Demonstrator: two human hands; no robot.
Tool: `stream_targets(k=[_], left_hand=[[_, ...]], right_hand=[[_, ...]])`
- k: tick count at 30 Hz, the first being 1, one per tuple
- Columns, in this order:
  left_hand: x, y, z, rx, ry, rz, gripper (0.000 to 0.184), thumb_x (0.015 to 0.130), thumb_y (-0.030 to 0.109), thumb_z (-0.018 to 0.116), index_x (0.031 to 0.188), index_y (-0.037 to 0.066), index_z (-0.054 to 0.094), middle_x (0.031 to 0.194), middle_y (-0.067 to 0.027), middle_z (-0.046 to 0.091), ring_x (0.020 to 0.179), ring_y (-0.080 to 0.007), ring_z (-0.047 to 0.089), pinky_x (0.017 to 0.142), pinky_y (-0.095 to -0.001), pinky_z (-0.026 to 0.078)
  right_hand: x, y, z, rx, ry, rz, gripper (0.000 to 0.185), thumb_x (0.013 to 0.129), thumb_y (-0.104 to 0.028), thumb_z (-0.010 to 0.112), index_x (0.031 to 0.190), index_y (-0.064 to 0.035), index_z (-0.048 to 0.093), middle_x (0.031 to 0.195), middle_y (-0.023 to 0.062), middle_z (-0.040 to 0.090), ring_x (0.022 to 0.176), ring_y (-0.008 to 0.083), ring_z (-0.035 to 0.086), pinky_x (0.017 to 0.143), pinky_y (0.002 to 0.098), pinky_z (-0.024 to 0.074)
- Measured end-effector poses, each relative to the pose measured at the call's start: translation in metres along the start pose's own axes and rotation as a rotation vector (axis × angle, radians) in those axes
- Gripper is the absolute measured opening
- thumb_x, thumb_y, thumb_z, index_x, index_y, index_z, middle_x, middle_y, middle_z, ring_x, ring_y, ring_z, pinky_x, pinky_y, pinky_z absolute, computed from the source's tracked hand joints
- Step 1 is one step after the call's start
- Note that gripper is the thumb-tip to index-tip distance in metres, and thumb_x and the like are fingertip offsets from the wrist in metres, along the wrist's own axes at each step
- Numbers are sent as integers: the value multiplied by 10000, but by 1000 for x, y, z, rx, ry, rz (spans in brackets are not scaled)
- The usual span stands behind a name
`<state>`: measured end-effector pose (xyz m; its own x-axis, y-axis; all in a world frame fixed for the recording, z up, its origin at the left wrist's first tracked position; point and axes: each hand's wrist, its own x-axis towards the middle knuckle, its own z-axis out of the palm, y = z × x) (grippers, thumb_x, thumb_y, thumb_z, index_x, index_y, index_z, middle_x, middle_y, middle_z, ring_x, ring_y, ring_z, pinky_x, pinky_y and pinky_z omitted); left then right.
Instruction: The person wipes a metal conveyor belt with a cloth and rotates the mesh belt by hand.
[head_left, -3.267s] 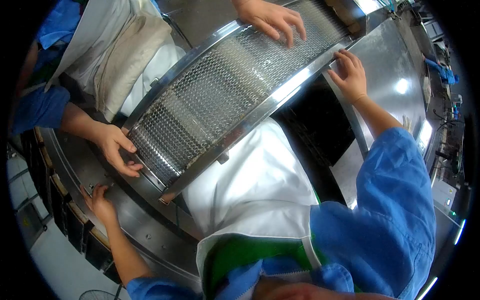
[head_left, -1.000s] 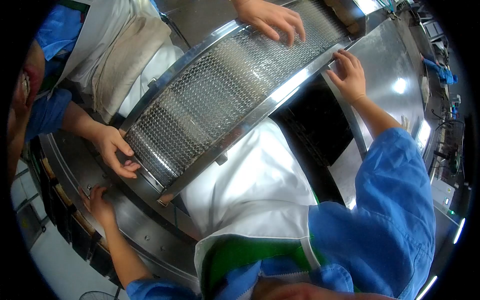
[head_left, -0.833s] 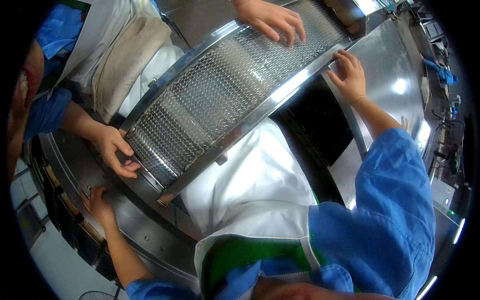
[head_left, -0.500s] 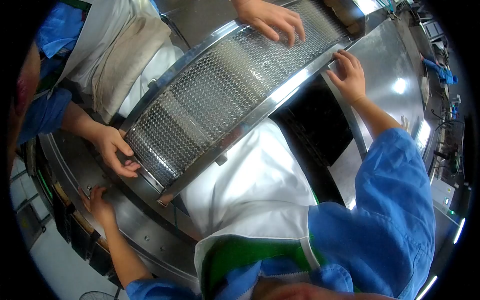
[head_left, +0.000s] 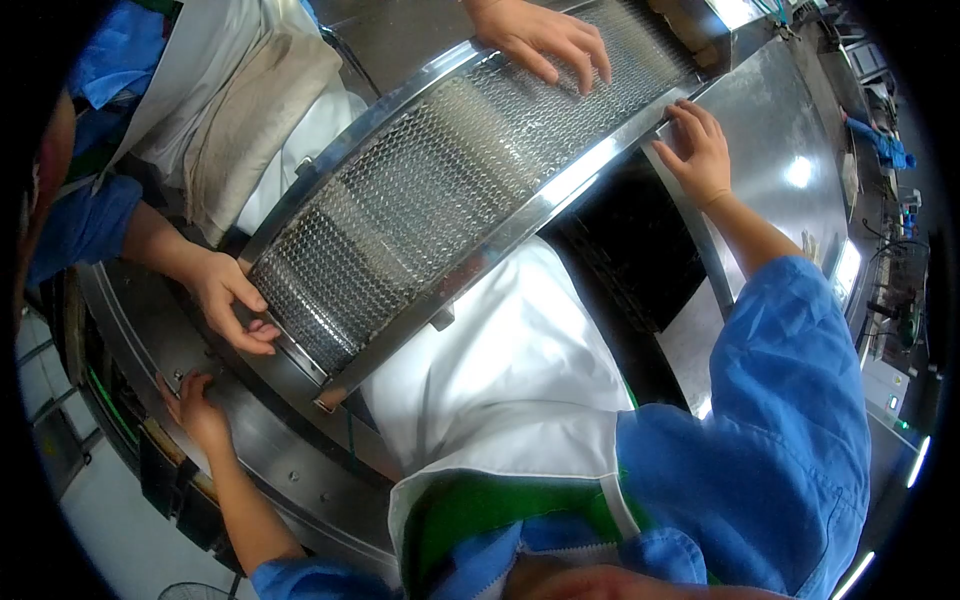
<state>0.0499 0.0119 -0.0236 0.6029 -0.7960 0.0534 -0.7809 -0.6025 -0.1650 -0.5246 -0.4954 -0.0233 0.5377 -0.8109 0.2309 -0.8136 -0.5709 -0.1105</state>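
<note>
A curved metal mesh panel with shiny side rims runs diagonally across the view, in front of my white apron. My left hand rests on a curved steel plate at the lower left, its fingers apart, below the panel's near end. My right hand touches the corner of a smooth steel surface beside the panel's right rim, thumb and fingers apart. A co-worker's hand is at the panel's lower left end. The co-worker's other hand reaches over the mesh near the far rim.
A dark opening lies between the panel and the broad steel surface on the right. The co-worker stands at the upper left, with a beige cloth over a white apron. Machinery and lights line the far right.
The co-worker's upper body at the left has shifted slightly. Both of my hands and the mesh panel stay where they were.
</note>
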Motion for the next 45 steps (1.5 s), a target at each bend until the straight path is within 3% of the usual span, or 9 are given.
stream_targets(k=[16,34,45], left_hand=[[-1,-4,1,-17,13,40,242,752,-39,488,872,78,664,1174,-48,652,1413,-336,272,1142,-476,205],[3,4,-4,33,45,51,272,695,-77,539,859,96,670,1155,-50,653,1387,-345,319,1103,-497,275],[3,6,-6,-11,20,-10,258,711,-83,530,834,85,683,1141,-25,664,1391,-312,319,1114,-462,267]], right_hand=[[0,-2,-1,-15,-7,12,549,785,-433,692,1243,-158,568,1349,85,498,1260,293,450,1061,436,341],[0,-1,-1,-19,-3,0,544,786,-433,690,1245,-165,570,1344,89,499,1259,295,448,1058,438,345],[0,-2,-1,-26,-16,13,557,793,-442,683,1260,-164,560,1358,81,489,1276,288,435,1071,435,338]])
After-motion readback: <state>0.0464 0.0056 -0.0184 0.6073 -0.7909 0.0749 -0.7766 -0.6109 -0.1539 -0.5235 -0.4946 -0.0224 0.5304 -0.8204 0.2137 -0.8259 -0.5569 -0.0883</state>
